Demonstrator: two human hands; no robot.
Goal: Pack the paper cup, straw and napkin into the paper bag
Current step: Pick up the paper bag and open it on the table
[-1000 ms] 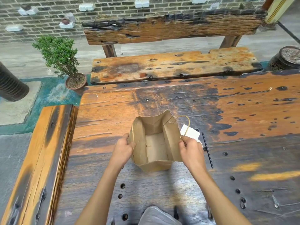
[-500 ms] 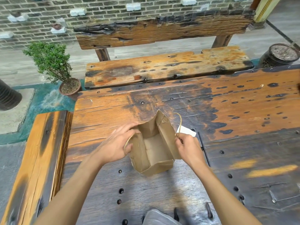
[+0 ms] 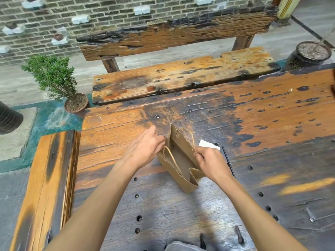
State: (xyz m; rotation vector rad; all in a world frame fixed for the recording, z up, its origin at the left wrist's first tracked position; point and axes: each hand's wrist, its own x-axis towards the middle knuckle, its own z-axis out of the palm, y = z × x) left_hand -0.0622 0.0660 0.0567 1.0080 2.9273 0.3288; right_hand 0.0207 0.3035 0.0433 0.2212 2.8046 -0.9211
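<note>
While the paper bag [image 3: 178, 165] stands on the tabletop [image 3: 199, 211] with its mouth only partly open, the step in hand looks to be spreading it wide enough to load. The right hand [image 3: 211, 163] pinches the bag's right rim near the twine handle; the left hand [image 3: 145, 147], fingers loosely spread, touches the left rim. Pulling both rims evenly apart and pressing the base flat should keep the bag upright. The napkin [image 3: 208, 144] and the straw [image 3: 228, 162] lie just beside the bag on its right; no paper cup can be seen, so its place cannot be told
</note>
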